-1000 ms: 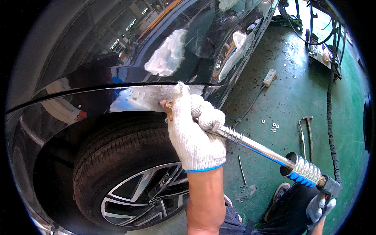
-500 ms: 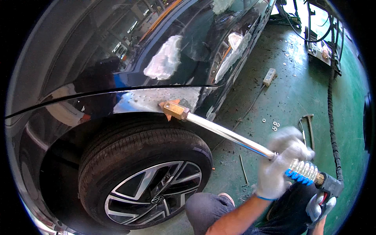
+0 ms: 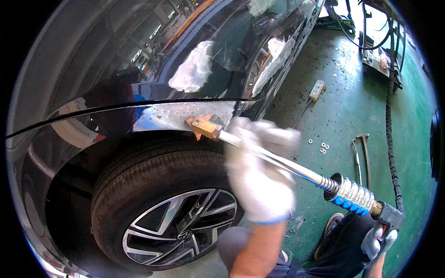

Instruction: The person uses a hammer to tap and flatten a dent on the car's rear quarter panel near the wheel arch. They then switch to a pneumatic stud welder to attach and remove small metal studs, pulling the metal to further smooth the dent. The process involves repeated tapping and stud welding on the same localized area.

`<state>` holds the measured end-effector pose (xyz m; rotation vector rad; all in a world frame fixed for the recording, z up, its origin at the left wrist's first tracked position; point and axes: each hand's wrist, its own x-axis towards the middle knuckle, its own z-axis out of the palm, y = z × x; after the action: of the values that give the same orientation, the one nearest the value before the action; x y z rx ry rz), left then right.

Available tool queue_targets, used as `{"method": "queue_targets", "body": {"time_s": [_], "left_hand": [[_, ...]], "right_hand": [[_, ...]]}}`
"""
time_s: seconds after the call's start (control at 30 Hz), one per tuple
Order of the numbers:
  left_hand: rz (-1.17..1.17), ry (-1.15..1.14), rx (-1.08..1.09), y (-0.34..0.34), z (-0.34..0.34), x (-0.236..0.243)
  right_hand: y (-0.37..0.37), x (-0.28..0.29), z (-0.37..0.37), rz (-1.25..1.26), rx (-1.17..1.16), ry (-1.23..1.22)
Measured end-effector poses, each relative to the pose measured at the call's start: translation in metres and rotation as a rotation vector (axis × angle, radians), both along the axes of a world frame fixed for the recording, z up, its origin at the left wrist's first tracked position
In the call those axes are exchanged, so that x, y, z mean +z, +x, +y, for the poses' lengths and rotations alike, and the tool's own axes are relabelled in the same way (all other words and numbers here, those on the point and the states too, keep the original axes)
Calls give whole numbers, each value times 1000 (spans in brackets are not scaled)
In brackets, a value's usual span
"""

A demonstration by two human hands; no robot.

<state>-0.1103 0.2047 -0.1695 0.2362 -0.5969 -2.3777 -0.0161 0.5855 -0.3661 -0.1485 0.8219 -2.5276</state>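
A dent puller with a chrome shaft (image 3: 289, 165) runs from the fender to the lower right. Its copper-coloured tip (image 3: 206, 128) rests against the bare-metal patch (image 3: 169, 114) above the wheel arch. My left hand (image 3: 262, 171), in a white glove and blurred by motion, is at the shaft close to the tip; its grip cannot be made out. Farther down the shaft sits a coiled spring (image 3: 354, 197), silver and blue, behind a dark-rimmed collar. My right hand (image 3: 379, 241), gloved too, is closed on the puller's black handle (image 3: 390, 217) with a red trigger.
The tyre (image 3: 162, 173) stands below the patch, and pale filler (image 3: 192, 69) covers part of the door. On the green floor lie a hammer (image 3: 365, 160), several washers (image 3: 324, 148) and a corded box (image 3: 317, 90). A thick black cable (image 3: 392, 139) rises from the handle toward a cart.
My left hand has moved up and left along the shaft, from beside the spring to near the copper tip, uncovering the collar. My right hand and the tip have hardly moved.
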Motion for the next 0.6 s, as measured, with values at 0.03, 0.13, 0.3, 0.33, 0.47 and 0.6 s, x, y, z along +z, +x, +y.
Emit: {"method": "queue_targets", "body": {"time_s": [0.03,0.13,0.3,0.33,0.47,0.6], "left_hand": [[-39,21,4,-4,-33,12],[-26,-17,-210,-16,-82,20],[793,121,-699,-27,-96,-4],[705,156,-656,-26,-97,-2],[-151,-84,-19,-21,-65,20],[-245,-125,119,-12,-43,24]], "right_hand": [[4,-13,14,-2,-53,34],[19,-67,46,1,-149,58],[31,-115,58,9,-178,75],[25,-96,47,14,-186,99],[2,-18,14,46,-231,158],[-12,53,-38,78,-279,169]]}}
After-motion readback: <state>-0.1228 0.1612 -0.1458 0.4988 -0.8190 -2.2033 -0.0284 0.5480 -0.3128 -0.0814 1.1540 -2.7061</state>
